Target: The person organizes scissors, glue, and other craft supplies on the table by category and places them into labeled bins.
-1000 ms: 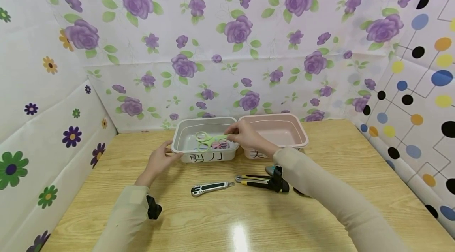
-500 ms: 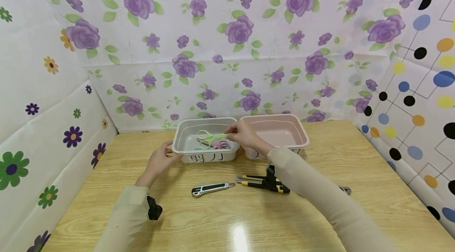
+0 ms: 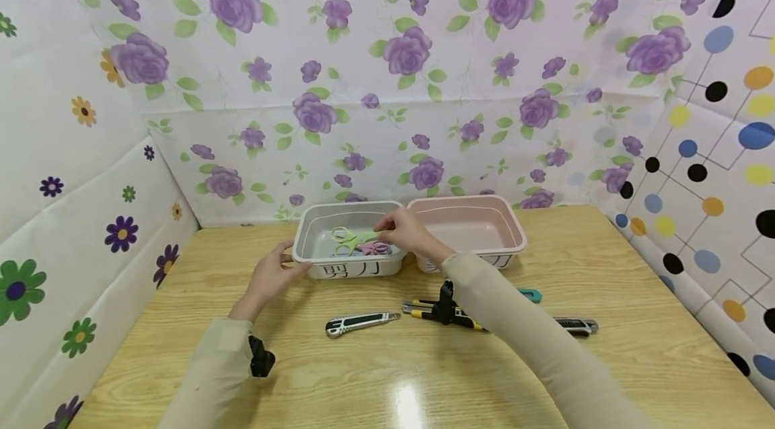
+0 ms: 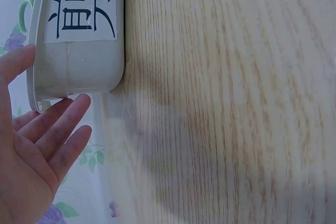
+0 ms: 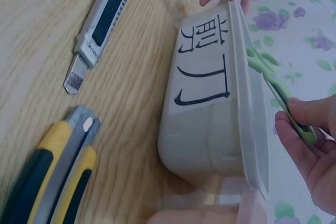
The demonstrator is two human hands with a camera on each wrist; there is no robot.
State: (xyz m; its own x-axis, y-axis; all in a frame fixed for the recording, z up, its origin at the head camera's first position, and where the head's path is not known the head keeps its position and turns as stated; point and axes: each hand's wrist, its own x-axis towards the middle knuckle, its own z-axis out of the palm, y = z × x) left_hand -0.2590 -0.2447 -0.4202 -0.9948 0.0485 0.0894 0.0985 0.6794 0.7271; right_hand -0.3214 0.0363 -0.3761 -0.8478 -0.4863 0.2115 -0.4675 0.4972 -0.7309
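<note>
A pair of light green scissors point(image 3: 351, 239) is pinched at its blade end between the thumb and fingers of my right hand point(image 3: 404, 234). Its handle loops point left, inside the grey bin point(image 3: 315, 214). In the right wrist view the scissors point(image 5: 274, 80) slant past the bin's rim. Pink-purple scissors point(image 3: 377, 249) lie in the same bin, partly overlapped. My left hand point(image 3: 272, 274) is at the bin's front left corner. In the left wrist view the hand point(image 4: 37, 145) has its thumb on the rim, with loosely extended fingers against the bin's end.
A pink bin point(image 3: 517, 234) stands right beside the grey one. In front lie a silver box cutter point(image 3: 361, 323), black-and-yellow cutters point(image 3: 424, 310) partly under my right arm, a teal-ended tool point(image 3: 531, 295) and a dark cutter point(image 3: 578, 327). Patterned cloth point(image 3: 387, 79) backs the table point(image 3: 339, 382).
My right hand has shifted slightly left with the green scissors, which sit a little lower over the bin. My right forearm has swung left, uncovering the teal-ended tool and dark cutter. My left hand stays put.
</note>
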